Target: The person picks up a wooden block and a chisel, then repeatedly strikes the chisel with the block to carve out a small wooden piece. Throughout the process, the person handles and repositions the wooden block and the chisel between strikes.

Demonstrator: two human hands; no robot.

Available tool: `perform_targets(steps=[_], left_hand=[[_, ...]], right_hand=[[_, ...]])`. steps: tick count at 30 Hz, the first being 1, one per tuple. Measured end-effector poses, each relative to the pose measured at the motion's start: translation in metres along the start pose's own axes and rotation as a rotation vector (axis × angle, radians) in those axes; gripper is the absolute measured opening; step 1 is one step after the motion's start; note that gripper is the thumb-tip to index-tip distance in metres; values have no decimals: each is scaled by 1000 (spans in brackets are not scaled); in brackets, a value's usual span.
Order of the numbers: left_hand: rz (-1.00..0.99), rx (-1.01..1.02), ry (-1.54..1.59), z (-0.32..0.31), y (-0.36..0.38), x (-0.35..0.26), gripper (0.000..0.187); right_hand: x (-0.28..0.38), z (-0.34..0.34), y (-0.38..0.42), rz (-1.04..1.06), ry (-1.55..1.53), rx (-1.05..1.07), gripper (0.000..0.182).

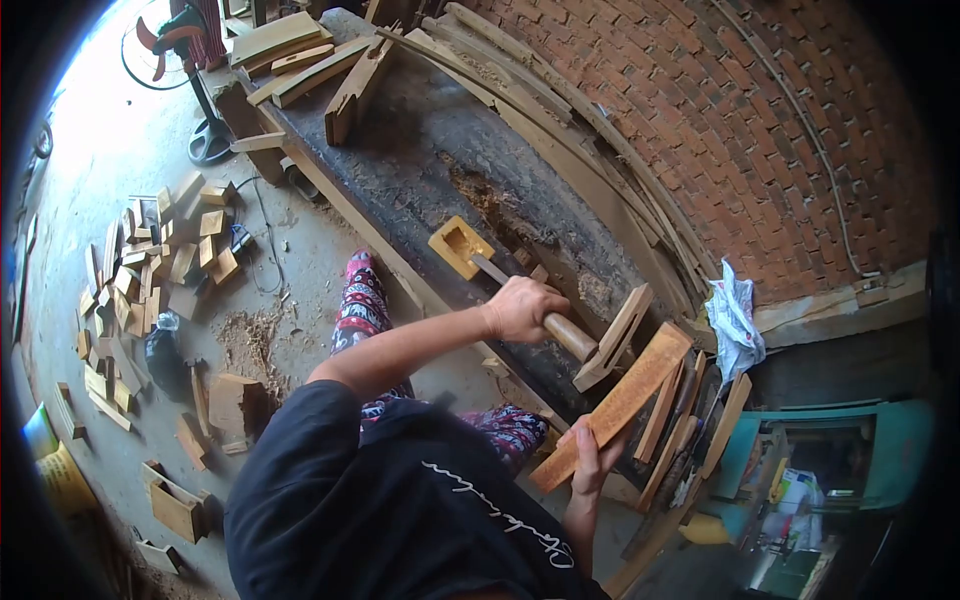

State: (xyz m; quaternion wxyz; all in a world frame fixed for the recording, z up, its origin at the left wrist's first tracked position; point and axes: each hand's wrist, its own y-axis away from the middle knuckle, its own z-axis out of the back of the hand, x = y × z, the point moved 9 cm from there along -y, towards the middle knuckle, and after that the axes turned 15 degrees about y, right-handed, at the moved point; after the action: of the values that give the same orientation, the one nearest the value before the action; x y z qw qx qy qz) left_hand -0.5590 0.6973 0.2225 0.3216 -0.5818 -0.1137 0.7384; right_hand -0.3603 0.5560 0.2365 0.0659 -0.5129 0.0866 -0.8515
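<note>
My left hand (525, 310) is wrapped round the wooden handle (572, 337) of a chisel. Its metal blade (487, 267) points toward a yellowish wooden block (461, 246) with a rectangular hollow, lying on the dark bench. Beyond my fist, the handle's end comes close to a pale wooden piece (614, 338) standing at an angle. Lower right, my right hand (590, 462) grips a long orange-brown board (625, 398) near its lower end, tilted up across the bench edge.
Wood shavings (490, 205) lie on the dark bench (400, 190). Stacked boards (300, 55) sit at its far end, long planks (600, 130) along the brick wall (740, 130). Many wood offcuts (130, 300) cover the floor at left, near a standing fan (170, 40). A plastic bag (735, 315) hangs at right.
</note>
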Motion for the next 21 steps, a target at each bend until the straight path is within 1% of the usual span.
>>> perform_targets(steps=[2,4,5,6,8,10,11,13,14,16,18,19,20,21], left_hand=[[14,35,-6,-3,0,-9,20],[-40,-40,58,3,0,-20,21],[-51,-56,63,5,-1,-21,22],[-79,-84,77,9,-3,-23,24],[-62,-89,36,12,-8,-14,25],[-22,-95,-9,19,-10,-5,25],[-13,-100,-8,22,-10,0,24],[0,-106,-5,25,-9,10,24],[13,-107,-19,26,-8,15,23],[32,-106,-30,25,-7,22,23],[88,-82,-5,21,-7,28,23],[94,-82,-2,22,-7,28,23],[95,-102,8,24,-7,26,24],[96,-123,18,27,-7,26,24]], right_hand=[[12,-6,4,-20,-72,33,71],[0,0,9,-15,-4,17,71],[-4,1,10,33,59,26,71],[-3,1,10,84,122,33,72],[9,3,14,83,119,22,73],[-5,-2,21,-281,-35,96,77],[-6,0,19,-280,-30,92,77],[16,15,6,-26,143,-4,78],[22,21,3,-14,143,-30,82],[58,28,-12,-37,91,-77,84],[86,43,-24,121,74,-125,80],[112,51,-33,336,203,-265,75],[120,53,-36,248,22,-409,72],[110,50,-39,238,-35,-467,67]])
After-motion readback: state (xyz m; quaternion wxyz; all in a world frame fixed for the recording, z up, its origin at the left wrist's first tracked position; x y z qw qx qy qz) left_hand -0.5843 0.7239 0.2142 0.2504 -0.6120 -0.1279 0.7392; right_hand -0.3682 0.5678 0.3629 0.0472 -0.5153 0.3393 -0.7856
